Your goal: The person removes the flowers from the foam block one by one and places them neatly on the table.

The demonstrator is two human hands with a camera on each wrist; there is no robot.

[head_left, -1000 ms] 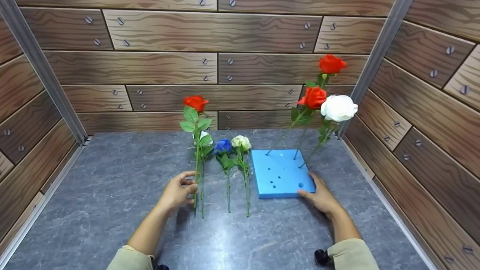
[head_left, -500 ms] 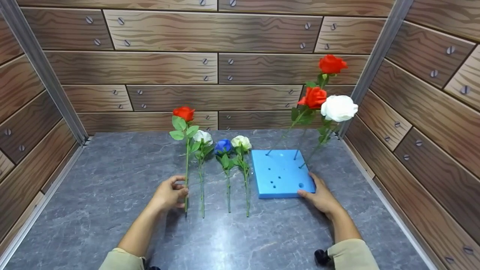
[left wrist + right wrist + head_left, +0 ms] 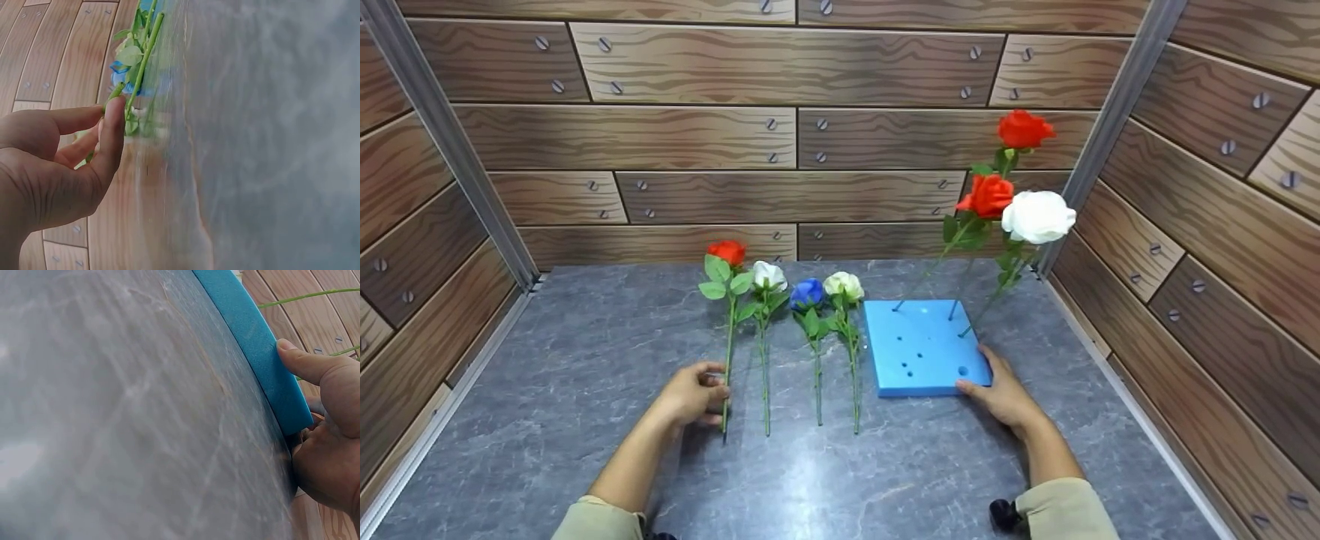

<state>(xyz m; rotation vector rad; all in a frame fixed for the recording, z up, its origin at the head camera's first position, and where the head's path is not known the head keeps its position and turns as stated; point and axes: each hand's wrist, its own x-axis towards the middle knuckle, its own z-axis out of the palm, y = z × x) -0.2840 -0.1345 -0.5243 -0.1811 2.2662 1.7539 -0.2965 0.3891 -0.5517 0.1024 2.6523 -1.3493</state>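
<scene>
In the head view my left hand (image 3: 690,391) pinches the lower stem of a red rose (image 3: 727,253), which slants low over the table to the left of a white rose (image 3: 769,275). The left wrist view shows thumb and fingertips on the cut end of that green stem (image 3: 116,90). My right hand (image 3: 1005,394) grips the near right corner of a blue foam block (image 3: 885,352). Seen from the right wrist, its thumb lies over the block's edge (image 3: 253,343) and the other fingers are partly hidden beyond the corner.
A blue rose (image 3: 807,294) and a cream rose (image 3: 844,286) lie between the white rose and the block. Upright in the block stand two red roses (image 3: 988,195) and a large white rose (image 3: 1039,217); several holes dot its top. Wood-patterned walls (image 3: 697,135) enclose the grey table (image 3: 585,360).
My left hand has moved left and toward me with the red rose, lowering its bloom and uncovering the white rose. The right hand and the block have stayed in place.
</scene>
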